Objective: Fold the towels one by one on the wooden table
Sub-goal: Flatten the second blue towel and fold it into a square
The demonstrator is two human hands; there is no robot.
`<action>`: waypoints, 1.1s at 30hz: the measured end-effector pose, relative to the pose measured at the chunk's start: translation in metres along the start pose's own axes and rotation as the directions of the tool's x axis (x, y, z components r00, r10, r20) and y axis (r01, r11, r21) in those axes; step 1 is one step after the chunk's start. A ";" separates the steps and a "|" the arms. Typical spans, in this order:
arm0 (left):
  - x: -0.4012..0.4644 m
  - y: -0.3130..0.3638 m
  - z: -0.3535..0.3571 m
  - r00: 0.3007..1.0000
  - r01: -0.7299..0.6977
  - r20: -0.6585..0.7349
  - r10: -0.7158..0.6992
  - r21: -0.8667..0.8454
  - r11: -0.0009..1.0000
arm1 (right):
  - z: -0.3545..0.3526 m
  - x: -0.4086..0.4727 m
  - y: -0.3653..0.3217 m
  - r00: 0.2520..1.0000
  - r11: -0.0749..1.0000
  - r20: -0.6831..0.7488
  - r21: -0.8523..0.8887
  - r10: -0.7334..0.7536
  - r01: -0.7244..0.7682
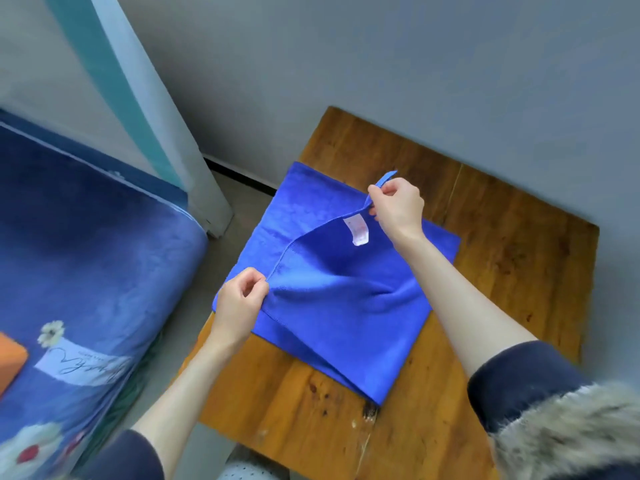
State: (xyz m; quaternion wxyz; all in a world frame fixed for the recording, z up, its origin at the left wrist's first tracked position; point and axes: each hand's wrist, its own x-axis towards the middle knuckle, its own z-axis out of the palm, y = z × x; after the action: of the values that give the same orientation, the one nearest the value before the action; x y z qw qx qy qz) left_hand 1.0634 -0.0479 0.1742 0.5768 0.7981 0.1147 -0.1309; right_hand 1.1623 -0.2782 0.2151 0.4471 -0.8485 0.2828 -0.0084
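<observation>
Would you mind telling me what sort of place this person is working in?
Probably a bedroom or dorm room: a bed with a blue flowered cover stands beside a small wooden table set against a plain grey wall, where a blue towel lies.

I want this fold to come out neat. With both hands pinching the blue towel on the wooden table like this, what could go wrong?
1. The blue towel overhangs the wooden table's left edge, so pulling may drag it off.
2. The left hand and right hand pinch only small bits of hem; either could slip.
3. The bunched middle may crease into the fold.

Blue towel (pixel 332 289), brown wooden table (pixel 512 251)
</observation>
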 end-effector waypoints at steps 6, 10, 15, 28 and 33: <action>0.022 -0.048 -0.014 0.961 0.265 -0.134 -0.240 0.217 0.940 | 0.055 0.010 0.008 0.977 0.994 0.186 0.002 0.108 -0.110; 0.027 -0.065 -0.014 0.977 0.207 -0.033 -0.213 0.423 0.882 | 0.063 0.012 0.039 0.980 0.942 0.199 -0.332 0.015 0.053; 0.028 -0.067 -0.006 0.995 0.040 0.043 -0.095 0.690 0.723 | 0.047 0.015 0.085 0.917 0.684 0.384 -0.699 0.110 0.211; 0.041 -0.054 0.017 0.970 -0.151 0.235 -0.053 0.765 0.625 | 0.000 -0.043 0.145 0.921 0.646 0.283 -0.762 0.269 0.045; 0.036 -0.040 0.052 0.926 -0.305 0.378 0.007 0.737 0.603 | -0.039 -0.090 0.188 0.918 0.651 0.174 -0.751 0.356 -0.110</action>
State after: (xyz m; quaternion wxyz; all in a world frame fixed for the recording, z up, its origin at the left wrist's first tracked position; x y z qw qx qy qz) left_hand 1.0797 -0.0835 0.1109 0.1899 0.9410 -0.1256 -0.2504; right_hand 0.9876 -0.3463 0.1162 0.1081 -0.9017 0.2977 0.2942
